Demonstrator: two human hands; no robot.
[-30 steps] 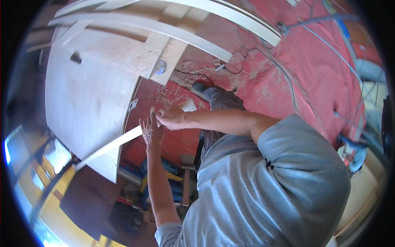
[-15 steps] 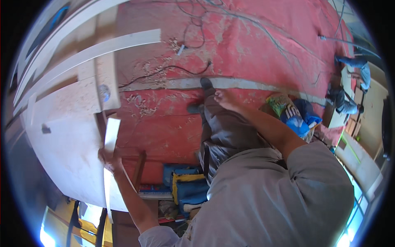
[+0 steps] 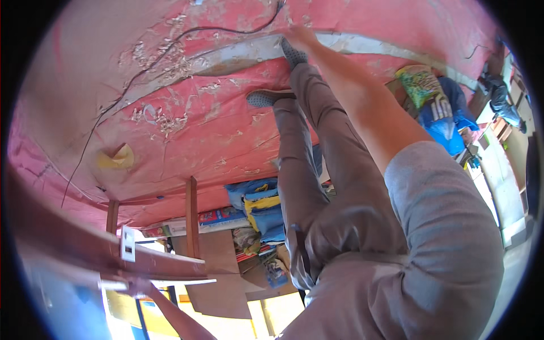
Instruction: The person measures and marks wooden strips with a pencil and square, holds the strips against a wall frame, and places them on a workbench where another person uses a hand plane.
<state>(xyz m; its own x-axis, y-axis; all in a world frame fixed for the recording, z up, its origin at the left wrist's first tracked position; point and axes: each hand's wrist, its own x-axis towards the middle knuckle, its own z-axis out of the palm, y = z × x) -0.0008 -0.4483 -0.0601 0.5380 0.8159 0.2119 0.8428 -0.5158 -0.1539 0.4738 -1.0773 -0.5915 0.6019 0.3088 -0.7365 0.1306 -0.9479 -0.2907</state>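
At the lower left, my left hand [image 3: 137, 286] grips a narrow white strip [image 3: 184, 281] at the edge of a dark brown board [image 3: 73, 241]; its fingers are partly hidden. A small white plate with an opening [image 3: 128, 243] is fixed to the board just above that hand. My right hand [image 3: 300, 37] is raised away from the board, at the top centre beside my shoe; it is blurred, and I cannot make out whether it holds anything.
Red sheeting [image 3: 215, 133] with shavings and a black cable [image 3: 130, 85] covers the floor. Stuffed sacks [image 3: 436, 113] lie at the right, near what looks like a person's legs [image 3: 501, 99]. Folded blue and yellow bags [image 3: 266, 221] and cardboard [image 3: 209, 249] sit below the board.
The view has swung, putting the pale panel largely out of sight and my legs in full view. My right hand has left the white strip and moved upward; my left hand has moved lower-left with it.
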